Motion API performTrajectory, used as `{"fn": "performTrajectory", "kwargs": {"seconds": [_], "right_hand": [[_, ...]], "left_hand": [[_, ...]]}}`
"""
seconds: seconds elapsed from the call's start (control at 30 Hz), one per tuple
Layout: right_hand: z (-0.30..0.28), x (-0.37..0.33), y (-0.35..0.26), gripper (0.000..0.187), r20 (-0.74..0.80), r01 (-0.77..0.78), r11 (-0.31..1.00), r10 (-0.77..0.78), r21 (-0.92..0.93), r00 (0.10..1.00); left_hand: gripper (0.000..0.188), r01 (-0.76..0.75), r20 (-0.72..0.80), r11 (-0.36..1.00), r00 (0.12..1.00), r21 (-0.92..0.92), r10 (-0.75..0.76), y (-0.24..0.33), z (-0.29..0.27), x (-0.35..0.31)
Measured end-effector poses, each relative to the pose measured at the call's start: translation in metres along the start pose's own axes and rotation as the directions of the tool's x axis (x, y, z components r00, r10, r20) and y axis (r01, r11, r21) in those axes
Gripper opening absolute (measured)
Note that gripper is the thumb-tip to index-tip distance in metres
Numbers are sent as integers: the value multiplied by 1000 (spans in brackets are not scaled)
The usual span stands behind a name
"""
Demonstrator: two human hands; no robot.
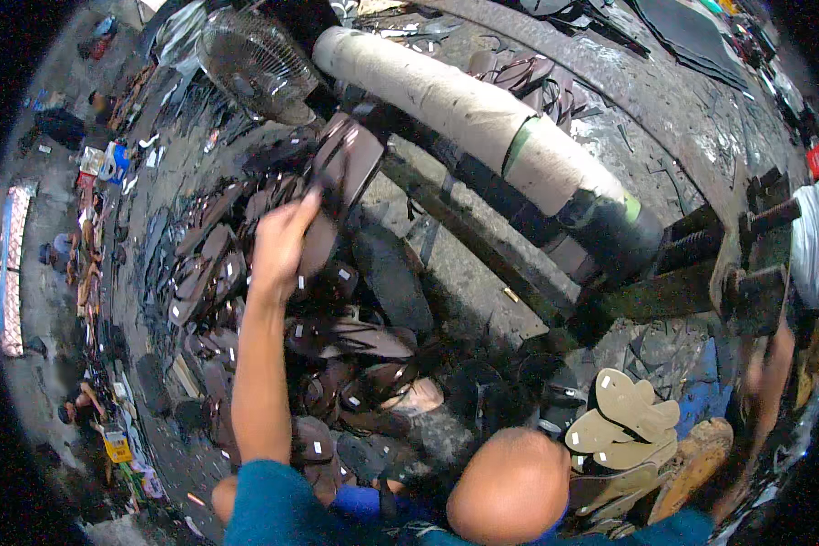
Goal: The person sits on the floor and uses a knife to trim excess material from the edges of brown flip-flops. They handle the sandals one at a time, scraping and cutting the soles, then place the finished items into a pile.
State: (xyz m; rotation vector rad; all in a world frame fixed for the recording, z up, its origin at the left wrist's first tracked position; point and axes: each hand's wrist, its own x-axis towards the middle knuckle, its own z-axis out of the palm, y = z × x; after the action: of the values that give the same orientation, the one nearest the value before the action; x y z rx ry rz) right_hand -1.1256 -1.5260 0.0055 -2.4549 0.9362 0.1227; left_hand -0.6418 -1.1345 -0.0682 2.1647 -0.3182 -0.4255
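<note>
My left hand (pixel 283 238) reaches forward over a pile of dark brown flip-flops (pixel 214 259). Its fingers close on a brown flip-flop (pixel 353 155) beside the near end of a long padded roller, and motion blurs the grip somewhat. Far to the right, my right hand (pixel 766 362) is a blur next to a dark metal frame (pixel 746 273). Whether it holds anything does not show. Beige flip-flop soles (pixel 628 405) with small white stickers lie stacked between my bare knee (pixel 510 482) and the right arm.
The cloth-wrapped roller (pixel 446 86) runs diagonally across the middle, above a dark beam (pixel 482 246). A caged fan (pixel 255 68) stands at the upper left. Black sheets (pixel 692 41) lie at the upper right, and scraps litter the floor. Several people are off to the left.
</note>
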Motion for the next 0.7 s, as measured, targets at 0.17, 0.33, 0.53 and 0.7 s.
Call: {"fn": "performTrajectory", "kwargs": {"seconds": [0.17, 0.33, 0.53, 0.7], "right_hand": [[151, 135, 107, 37, -340, -157, 987, 144, -12, 929], [263, -55, -41, 36, 486, -239, 892, 25, 383, 873], [-2, 35, -4, 32, -99, 45, 999, -45, -3, 994], [178, 144, 97, 35, -322, -143, 989, 142, 20, 936]], "left_hand": [[52, 165, 211, 816, 976, -554, -54, 18, 85, 67], [77, -485, 648, 773, 751, 410, 128, -119, 28, -5], [121, -398, 524, 348, 724, 848, -448, -127, -40, -52], [66, -146, 542, 910, 835, 387, -97, -109, -47, -54]]}}
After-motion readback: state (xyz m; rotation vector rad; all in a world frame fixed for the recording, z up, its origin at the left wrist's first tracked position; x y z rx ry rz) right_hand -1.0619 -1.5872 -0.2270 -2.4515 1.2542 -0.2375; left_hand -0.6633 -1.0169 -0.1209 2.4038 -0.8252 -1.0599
